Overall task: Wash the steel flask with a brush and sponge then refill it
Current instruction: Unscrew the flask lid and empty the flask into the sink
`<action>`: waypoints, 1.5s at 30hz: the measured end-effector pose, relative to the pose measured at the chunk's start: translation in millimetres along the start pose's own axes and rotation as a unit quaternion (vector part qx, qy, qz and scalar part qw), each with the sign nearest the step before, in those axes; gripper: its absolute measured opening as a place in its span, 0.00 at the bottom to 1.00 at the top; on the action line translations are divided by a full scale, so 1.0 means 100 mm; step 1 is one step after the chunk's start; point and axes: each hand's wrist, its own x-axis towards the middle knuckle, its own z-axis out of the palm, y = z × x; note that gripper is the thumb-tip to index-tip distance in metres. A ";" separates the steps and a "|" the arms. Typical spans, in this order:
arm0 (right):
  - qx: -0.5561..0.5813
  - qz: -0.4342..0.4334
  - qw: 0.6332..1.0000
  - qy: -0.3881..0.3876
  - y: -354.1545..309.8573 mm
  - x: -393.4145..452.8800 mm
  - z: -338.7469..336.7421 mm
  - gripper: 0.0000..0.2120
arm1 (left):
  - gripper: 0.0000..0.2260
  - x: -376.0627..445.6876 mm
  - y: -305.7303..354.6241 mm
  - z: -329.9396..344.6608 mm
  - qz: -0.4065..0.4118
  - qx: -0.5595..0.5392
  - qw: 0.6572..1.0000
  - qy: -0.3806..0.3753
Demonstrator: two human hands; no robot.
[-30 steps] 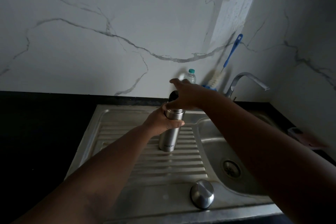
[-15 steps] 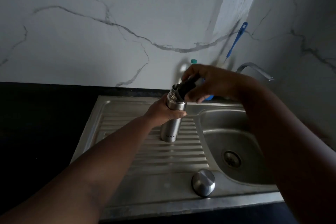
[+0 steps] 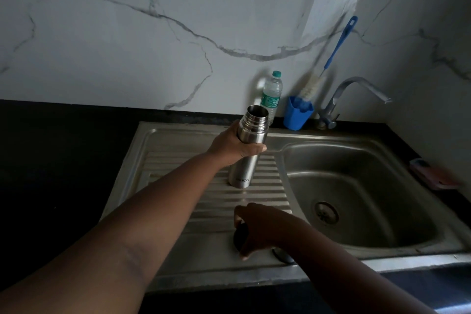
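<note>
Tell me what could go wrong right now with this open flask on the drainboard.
The steel flask stands uncapped on the ridged drainboard, held only by the left hand; it could tip. The right hand is setting the dark stopper near the front edge, beside the steel cap; either might roll off.

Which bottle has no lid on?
The shiny steel flask that the left hand grips on the draining board: its mouth is open. The clear plastic water bottle by the wall wears its green cap.
</note>
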 end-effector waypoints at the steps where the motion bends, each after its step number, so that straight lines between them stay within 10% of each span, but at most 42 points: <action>1: 0.002 0.001 1.000 0.004 0.01 0.00 0.03 0.30 | 0.24 0.00 0.00 0.00 -0.003 0.001 1.000 0.002; 22: 0.044 0.043 0.975 0.212 0.42 -0.24 -0.09 0.29 | 0.29 -0.11 -0.04 0.15 0.006 -0.041 0.998 0.041; 45: -0.080 0.100 0.966 0.224 4.06 -0.66 -0.04 0.34 | 0.29 0.34 1.03 2.57 0.009 0.098 0.981 0.169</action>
